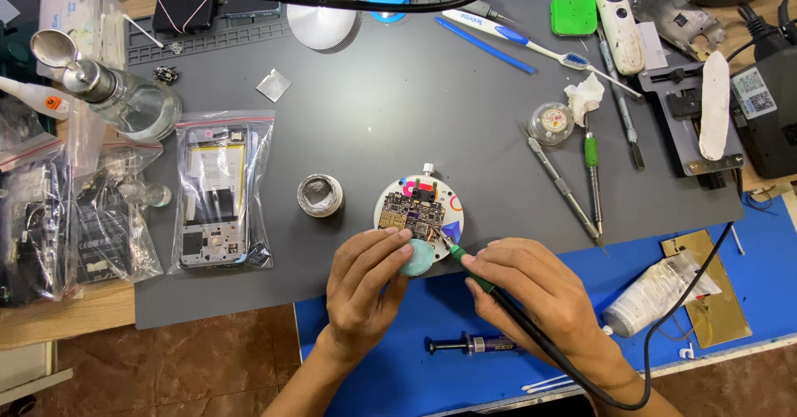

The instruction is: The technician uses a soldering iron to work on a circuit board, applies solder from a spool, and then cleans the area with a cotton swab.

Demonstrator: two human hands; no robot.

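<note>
A small circuit board (413, 215) sits clamped on a round white holder (452, 201) on the grey work mat (398, 110). My right hand (535, 292) grips a green-handled soldering iron (473, 269) like a pen, its tip touching the board's lower right part. The iron's black cable (581, 375) trails back under my wrist. My left hand (365, 288) rests at the holder's near edge, fingertips pressing on a pale teal pad (421, 259) beside the board.
A bagged phone frame (217, 189) lies to the left, a small round tin (320, 195) beside the holder. Screwdrivers and tweezers (581, 185) lie to the right. A syringe (473, 345) rests on the blue mat (747, 268) near me. A glass bottle (124, 93) stands far left.
</note>
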